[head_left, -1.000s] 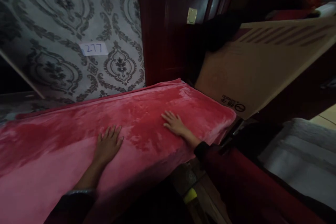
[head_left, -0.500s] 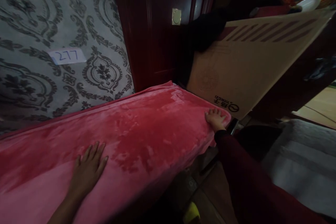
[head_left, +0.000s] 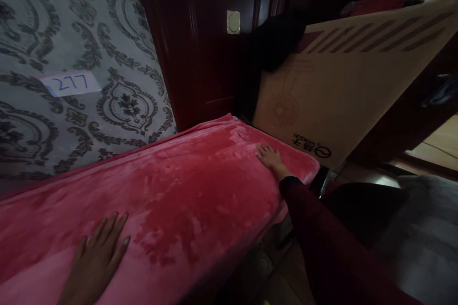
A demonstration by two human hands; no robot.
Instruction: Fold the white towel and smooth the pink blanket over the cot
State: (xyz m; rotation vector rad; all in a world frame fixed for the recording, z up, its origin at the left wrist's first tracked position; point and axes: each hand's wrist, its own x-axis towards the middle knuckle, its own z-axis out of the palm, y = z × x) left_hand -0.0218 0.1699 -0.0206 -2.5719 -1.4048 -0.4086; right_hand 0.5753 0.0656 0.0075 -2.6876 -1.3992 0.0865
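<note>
A red plush blanket (head_left: 186,190) covers a long raised surface that runs from the lower left to the middle right. My left hand (head_left: 95,262) lies flat on it near the bottom left, fingers spread and holding nothing. My right hand (head_left: 270,158), in a dark red sleeve, rests flat on the blanket's far right end, fingers stretched toward the cardboard box (head_left: 343,90). Neither hand grips the fabric.
A large cardboard box with printed stripes and a logo leans just past the blanket's right end. Behind stands a dark red wooden door (head_left: 203,43) with a small metal plate (head_left: 233,22). Patterned grey wallpaper (head_left: 107,24) carries a paper label "277" (head_left: 70,83). Grey bedding (head_left: 422,243) lies lower right.
My left hand has slid left and down along the blanket. My right hand went out to the blanket's right corner, then came back a little to the left. The view has shifted.
</note>
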